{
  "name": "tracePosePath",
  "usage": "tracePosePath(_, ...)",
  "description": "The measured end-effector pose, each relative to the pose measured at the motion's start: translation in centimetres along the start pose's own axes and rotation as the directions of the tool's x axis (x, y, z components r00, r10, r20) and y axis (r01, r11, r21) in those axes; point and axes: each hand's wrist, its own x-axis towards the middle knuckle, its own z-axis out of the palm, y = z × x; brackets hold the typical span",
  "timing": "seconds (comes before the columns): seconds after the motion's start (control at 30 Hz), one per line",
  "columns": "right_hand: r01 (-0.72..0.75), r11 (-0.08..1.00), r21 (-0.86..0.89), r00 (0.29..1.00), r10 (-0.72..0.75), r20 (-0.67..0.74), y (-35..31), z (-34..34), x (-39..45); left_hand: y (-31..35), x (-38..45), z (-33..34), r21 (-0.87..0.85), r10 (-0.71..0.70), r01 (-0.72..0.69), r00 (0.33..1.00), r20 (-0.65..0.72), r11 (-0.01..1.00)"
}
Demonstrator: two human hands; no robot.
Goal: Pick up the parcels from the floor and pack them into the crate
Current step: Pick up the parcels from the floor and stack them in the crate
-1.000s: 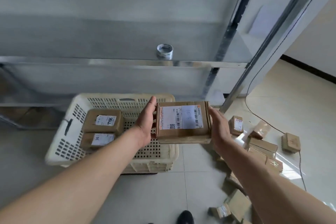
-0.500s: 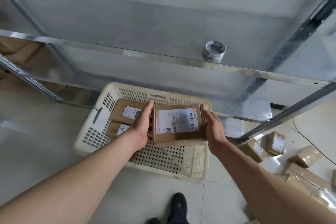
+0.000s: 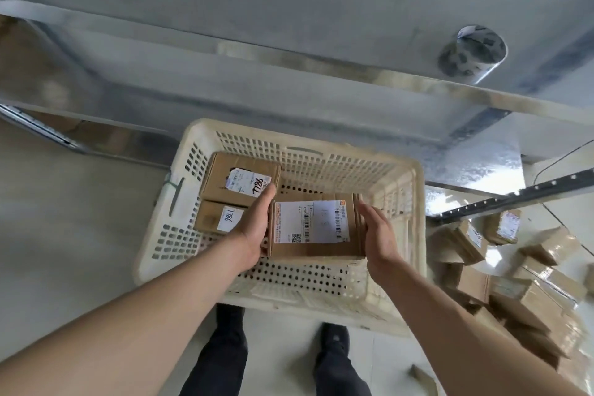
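Shelving (image 3: 289, 10) of grey metal fills the top of the view, its front rail running across above the crate. Floor (image 3: 64, 251) is pale tile, carrying everything else.

Crate (image 3: 414, 235) — cream plastic, perforated walls and base — sits on the floor just in front of the shelving's lower edge, with the person's dark trouser legs (image 3: 221, 350) and shoes at its near wall.

Loose parcels (image 3: 540, 270) — a heap of brown cardboard boxes, some taped and labelled — lie on the floor beside the crate's right wall.

Held parcel (image 3: 318, 225): flat brown box, white barcode label facing up, inside the crate's outline toward its middle and near side. Cannot tell whether it rests on the base or hangs just above it.

Two packed parcels against the crate's left wall: far parcel (image 3: 241, 180) with label marked 7786, near parcel (image 3: 215, 219) with a small white label, touching each other.

Left hand (image 3: 254, 231) presses flat against the held parcel's left edge, fingers straight, partly covering the near parcel. Right hand (image 3: 376, 235) lies along the right edge, fingers extended and lightly bent, palm inward.

Tape roll (image 3: 472, 55) sits on the shelving at upper right.
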Motion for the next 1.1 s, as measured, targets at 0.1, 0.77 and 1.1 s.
tracePosePath(0.1, -0.069, 0.997, -0.022, 0.997, 0.068, -0.033, 3.2, 2.0, 1.7, -1.1, 3.2, -2.0, 0.042, -0.058, 0.057, 0.998, 0.031, 0.998)
tracePosePath(0.77, -0.411, 0.884, -0.223, 0.903, 0.428, 0.032, 21.7, 6.2, 14.3, -15.2, 21.0, -5.7, 0.26, -0.329, 0.319, 0.944, -0.007, 0.911)
tracePosePath(1.1, -0.431, 0.869, -0.243, 0.891, 0.452, 0.036, 25.6, 7.0, 15.9, -16.1, 23.9, -6.1, 0.179, -0.435, 0.448, 0.894, -0.109, 0.876)
